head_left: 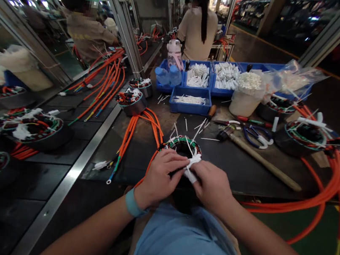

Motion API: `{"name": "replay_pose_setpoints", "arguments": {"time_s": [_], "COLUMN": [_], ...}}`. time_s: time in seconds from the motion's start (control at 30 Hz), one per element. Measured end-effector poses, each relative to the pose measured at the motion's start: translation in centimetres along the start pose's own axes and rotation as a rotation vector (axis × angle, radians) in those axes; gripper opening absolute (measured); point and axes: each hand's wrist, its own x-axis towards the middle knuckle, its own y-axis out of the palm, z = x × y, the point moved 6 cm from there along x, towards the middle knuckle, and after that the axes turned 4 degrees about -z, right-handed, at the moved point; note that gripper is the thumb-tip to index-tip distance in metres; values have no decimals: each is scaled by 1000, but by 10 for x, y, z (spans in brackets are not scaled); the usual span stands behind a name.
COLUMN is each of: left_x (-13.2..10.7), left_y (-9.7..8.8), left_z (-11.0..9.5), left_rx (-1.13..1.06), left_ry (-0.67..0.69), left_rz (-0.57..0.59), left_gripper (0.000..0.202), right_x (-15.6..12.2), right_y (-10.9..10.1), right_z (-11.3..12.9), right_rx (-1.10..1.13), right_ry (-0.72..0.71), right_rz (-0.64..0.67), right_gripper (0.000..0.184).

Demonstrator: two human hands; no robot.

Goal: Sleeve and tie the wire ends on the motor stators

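Note:
A motor stator [183, 141] with green and white windings stands at the bench's front edge, orange cables running off its left side. Over its near rim, my left hand [163, 173] pinches at a piece of white sleeving [192, 167] with fingers closed. My right hand [212, 185] has its thumb and fingers closed on the same white sleeving from the right. Thin white ties stick up from the stator's far rim. Both hands partly cover the near side of the winding.
Behind the stator stand a blue bin of white ties [190, 107], bins of white sleeves [198, 75] and a white tub [247, 94]. A mallet [261, 160], pliers [258, 136] and another stator [302, 136] lie right. More stators [35, 128] line the conveyor left; two co-workers are beyond.

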Motion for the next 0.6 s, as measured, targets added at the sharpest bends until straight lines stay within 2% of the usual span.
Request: {"name": "replay_pose_setpoints", "arguments": {"time_s": [0.07, 0.17, 0.27, 0.33, 0.43, 0.53, 0.6], "left_x": [0, 3, 7, 10, 12, 12, 12], "left_y": [-1, 0, 3, 5, 6, 8, 9], "left_z": [-1, 1, 5, 7, 7, 6, 6], "left_rx": [7, 77, 165, 202, 258, 291, 312], "left_ry": [-2, -29, -55, -53, -58, -65, -53], "left_rz": [20, 106, 239, 299, 321, 319, 323], "left_gripper": [28, 35, 25, 17, 19, 18, 19], "right_x": [5, 14, 33, 52, 73, 69, 59], "right_y": [-9, -14, -12, -6, 0, -3, -7], "right_z": [15, 28, 25, 13, -12, -21, -13], "right_rx": [-239, -362, -357, -349, -219, 116, 205], "right_ry": [-253, -549, -669, -622, -393, -222, -250], "right_rz": [-12, -30, -36, -3, 138, 305, 375], "right_gripper": [15, 25, 28, 25, 21, 14, 21]}}
